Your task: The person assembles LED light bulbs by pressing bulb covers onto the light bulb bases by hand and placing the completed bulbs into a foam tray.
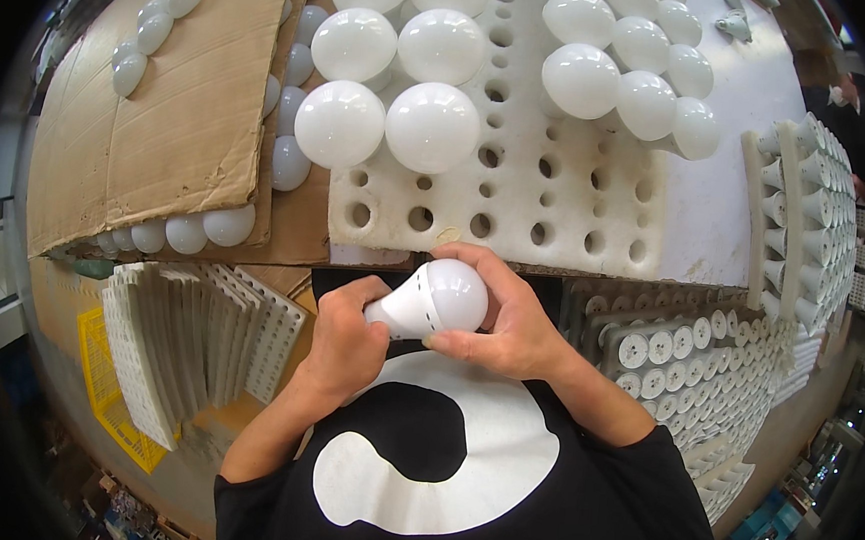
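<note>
A white LED bulb [451,296] is held close to my chest, tilted with its round dome up to the right. My left hand [346,329] is closed round the narrow base end. Around the dome curl the fingers and thumb of my right hand [511,321]. Just beyond my hands lies a white foam tray [555,236] with rows of round holes. Several finished-looking bulbs with white domes [432,128] stand in its left part, and more domes [580,81] stand at its right.
A cardboard sheet [168,101] lies at the left, with white domes on and under it. Below it lean several stacked foam trays [182,333] by a yellow crate [95,357]. Racks of white bulb housings [683,343] stand at the right. A person [850,109] is at the far right.
</note>
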`<state>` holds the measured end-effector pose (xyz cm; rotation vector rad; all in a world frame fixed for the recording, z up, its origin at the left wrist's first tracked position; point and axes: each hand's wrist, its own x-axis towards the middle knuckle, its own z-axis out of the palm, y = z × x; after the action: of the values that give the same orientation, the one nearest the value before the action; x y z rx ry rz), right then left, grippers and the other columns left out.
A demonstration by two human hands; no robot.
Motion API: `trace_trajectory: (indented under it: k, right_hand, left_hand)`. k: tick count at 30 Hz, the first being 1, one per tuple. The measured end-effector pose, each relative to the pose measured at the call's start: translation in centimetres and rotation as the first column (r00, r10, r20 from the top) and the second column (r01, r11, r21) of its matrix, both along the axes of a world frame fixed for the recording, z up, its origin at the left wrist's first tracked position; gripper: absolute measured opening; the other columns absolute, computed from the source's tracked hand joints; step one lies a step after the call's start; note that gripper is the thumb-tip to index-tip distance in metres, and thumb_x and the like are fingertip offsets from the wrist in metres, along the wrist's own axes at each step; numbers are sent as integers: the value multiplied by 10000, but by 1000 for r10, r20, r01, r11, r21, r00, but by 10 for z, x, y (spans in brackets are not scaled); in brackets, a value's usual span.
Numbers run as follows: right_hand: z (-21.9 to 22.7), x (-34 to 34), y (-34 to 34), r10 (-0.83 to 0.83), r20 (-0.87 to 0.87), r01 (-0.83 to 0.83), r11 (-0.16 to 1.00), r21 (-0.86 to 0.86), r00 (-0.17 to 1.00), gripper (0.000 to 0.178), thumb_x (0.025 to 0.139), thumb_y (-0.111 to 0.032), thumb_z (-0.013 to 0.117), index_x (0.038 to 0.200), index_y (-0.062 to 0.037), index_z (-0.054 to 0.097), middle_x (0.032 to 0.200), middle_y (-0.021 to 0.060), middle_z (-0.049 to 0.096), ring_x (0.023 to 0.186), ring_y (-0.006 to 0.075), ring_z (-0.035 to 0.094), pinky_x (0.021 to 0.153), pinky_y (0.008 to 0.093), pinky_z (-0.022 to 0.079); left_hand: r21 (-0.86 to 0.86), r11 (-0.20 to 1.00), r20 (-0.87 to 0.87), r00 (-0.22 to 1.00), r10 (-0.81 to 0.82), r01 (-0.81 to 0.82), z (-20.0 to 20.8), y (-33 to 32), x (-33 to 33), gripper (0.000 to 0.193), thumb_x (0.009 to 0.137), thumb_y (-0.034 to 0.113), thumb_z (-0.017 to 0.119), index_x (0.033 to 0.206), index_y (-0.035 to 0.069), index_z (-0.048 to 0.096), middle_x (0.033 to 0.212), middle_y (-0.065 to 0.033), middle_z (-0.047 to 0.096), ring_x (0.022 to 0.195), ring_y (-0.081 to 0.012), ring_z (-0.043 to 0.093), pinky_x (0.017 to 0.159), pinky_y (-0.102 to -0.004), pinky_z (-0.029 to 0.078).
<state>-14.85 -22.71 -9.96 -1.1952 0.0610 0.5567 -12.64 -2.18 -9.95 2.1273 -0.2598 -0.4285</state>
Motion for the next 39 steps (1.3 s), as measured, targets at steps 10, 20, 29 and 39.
trace_trajectory:
  k: [10, 20, 29, 39]
  right_hand:
    - [-11, -13, -7, -85, 193, 70, 994, 83, 978, 795, 765, -22, 774, 1438, -55, 352, 1320, 95, 491, 1218, 196, 486, 1042, 362, 397]
    - [28, 9, -54, -221, 574, 471, 817, -333, 789, 763, 743, -42, 786, 1387, -34, 376, 1277, 126, 509, 1137, 209, 551, 958, 346, 471]
    - [59, 63, -52, 182, 818, 649, 527, -549, 545, 647, 705, -74, 803, 1283, -49, 513, 1210, 155, 573, 1008, 291, 623, 766, 365, 537]
    - [72, 45, -88, 39, 830, 759, 381, -528, 557, 661, 686, -50, 808, 1287, -59, 532, 1221, 134, 544, 963, 233, 630, 680, 310, 550]
  left_hand:
    - [-72, 994, 83, 994, -77, 83, -4, -3, -6, 179, 639, -74, 484, 794, -70, 573, 712, -263, 580, 682, -474, 569, 615, -466, 474]
    - [-96, 995, -66, 997, -38, 31, -22, -8, -16, 229, 623, -98, 473, 810, -57, 599, 671, -190, 581, 607, -322, 579, 589, -384, 465]
    - [-110, 993, -135, 989, -61, 46, -37, 12, -32, 234, 639, -107, 450, 793, -39, 613, 658, -161, 585, 608, -284, 578, 595, -354, 470]
    - [-168, 985, -145, 989, 11, -35, -63, 38, -42, 273, 572, -105, 388, 742, -56, 595, 670, -132, 598, 592, -211, 557, 580, -305, 455]
